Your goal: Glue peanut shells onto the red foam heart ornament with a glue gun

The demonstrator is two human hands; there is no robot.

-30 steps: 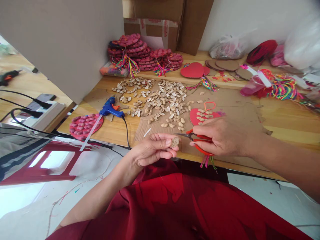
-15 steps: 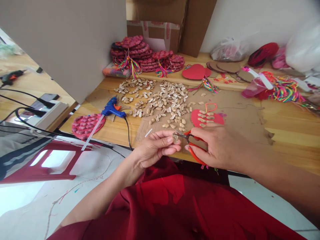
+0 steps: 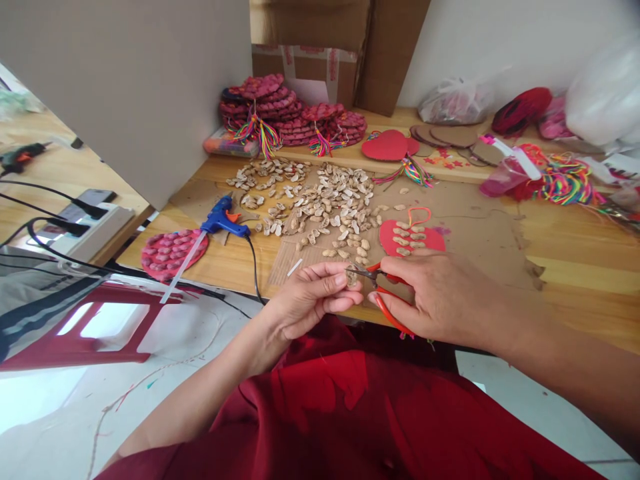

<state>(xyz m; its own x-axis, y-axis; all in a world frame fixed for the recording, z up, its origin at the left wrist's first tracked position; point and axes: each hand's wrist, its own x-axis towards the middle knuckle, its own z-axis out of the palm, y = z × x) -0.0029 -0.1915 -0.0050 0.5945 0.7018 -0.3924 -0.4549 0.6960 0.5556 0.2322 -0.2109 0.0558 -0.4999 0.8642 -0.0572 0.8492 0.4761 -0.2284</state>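
Note:
Between the thumb and fingers of my left hand is a peanut shell. My right hand grips orange-handled scissors, their blades at the shell's upper edge. The handles are spread apart. Just beyond my right hand lies a red heart-shaped piece with rows of peanut shells on it and an orange cord loop at its top. A large pile of peanut shells spreads over the cardboard in front of me.
To the left a blue glue gun with a glue stick rests by a pink shell-covered heart. Its cord hangs over the table edge. Stacked pink pieces with tassels stand at the back, colourful cords at right, and a power strip far left.
The view has shifted slightly. My hands stay almost in place, with the scissor blades still at the peanut shell.

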